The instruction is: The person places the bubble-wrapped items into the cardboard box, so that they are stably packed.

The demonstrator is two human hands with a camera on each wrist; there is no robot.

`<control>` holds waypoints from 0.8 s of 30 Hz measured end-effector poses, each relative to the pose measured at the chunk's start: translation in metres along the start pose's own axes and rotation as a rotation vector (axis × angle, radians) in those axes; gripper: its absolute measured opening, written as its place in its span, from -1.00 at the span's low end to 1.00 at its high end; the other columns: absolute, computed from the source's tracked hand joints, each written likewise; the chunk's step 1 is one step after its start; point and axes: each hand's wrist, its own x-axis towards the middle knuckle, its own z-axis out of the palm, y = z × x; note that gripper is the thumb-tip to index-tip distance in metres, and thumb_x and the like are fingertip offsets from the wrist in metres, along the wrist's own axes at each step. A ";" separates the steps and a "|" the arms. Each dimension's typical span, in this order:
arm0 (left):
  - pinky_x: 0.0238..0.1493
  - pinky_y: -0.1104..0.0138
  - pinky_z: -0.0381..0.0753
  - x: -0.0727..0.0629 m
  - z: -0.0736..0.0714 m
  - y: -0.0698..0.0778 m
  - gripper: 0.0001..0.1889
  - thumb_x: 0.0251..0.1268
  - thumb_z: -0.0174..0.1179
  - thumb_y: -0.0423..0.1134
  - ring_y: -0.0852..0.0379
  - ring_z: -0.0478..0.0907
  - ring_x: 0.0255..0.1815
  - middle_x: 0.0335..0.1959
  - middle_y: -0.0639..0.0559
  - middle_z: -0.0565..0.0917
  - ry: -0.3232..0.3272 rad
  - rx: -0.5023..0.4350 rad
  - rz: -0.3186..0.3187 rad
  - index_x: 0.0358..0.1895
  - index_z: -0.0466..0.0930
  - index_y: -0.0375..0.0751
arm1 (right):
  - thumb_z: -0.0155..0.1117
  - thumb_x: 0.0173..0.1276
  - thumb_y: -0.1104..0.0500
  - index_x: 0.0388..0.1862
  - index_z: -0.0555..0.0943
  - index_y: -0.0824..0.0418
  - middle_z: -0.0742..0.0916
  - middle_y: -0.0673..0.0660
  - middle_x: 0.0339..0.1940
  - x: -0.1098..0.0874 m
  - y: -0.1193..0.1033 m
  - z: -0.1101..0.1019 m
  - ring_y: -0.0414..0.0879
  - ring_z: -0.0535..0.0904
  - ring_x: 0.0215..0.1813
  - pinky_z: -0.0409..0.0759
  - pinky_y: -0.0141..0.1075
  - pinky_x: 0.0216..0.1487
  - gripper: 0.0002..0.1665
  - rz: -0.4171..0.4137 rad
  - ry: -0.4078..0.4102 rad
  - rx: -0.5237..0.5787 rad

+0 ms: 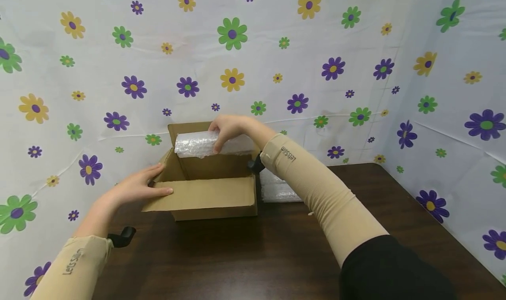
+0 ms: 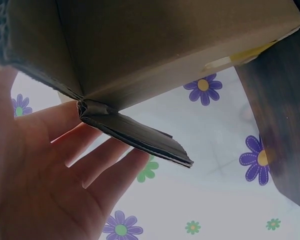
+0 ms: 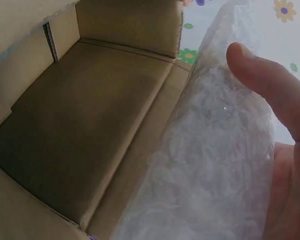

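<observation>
A: What's on the dark counter?

B: Open box, front flap folded out toward the viewer. Some clear packs sit just right of it, but the right forearm covers too much to count them.

A: And the bundle?

B: Up over the back part of the box. Can't tell if it touches the cardboard, and whatever's inside the wrap is a blur. Its right end is behind the wrist, and the right wrist view crops its lower part. Long axis runs left to right, pretty much level, visible end pointing left.

A: Hands?

B: Right hand grips the bundle from above, most fingers hidden. Left hand pinches the box's front left corner, thumb on the flap.
</observation>
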 end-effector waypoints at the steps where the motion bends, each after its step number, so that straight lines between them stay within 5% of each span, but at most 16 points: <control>1: 0.33 -0.28 0.01 0.000 0.000 0.000 0.00 0.17 0.30 0.17 -0.48 -0.03 0.43 0.45 -0.49 0.07 0.000 -0.002 0.000 0.45 0.08 -0.50 | 0.53 0.02 0.06 0.15 0.57 0.25 0.66 0.08 -0.09 0.002 0.000 0.002 -0.11 0.51 -0.11 0.48 -0.34 -0.07 -0.31 0.005 -0.001 0.001; 16: 0.32 -0.28 0.03 -0.004 0.003 -0.001 0.00 0.18 0.30 0.15 -0.48 -0.02 0.43 0.45 -0.48 0.06 -0.001 -0.013 -0.001 0.46 0.07 -0.48 | 0.49 0.10 0.03 0.37 0.41 0.25 0.56 0.11 0.24 0.026 0.010 0.018 -0.05 0.46 0.22 0.43 -0.31 0.21 -0.13 0.090 -0.013 -0.013; 24: 0.32 -0.28 0.04 -0.002 0.000 0.003 0.00 0.18 0.28 0.18 -0.46 -0.02 0.44 0.46 -0.47 0.06 -0.002 0.000 -0.013 0.47 0.07 -0.46 | 0.50 0.08 0.04 0.36 0.43 0.23 0.58 0.09 0.21 0.033 0.014 0.022 -0.07 0.47 0.17 0.44 -0.29 0.18 -0.15 0.112 0.006 0.014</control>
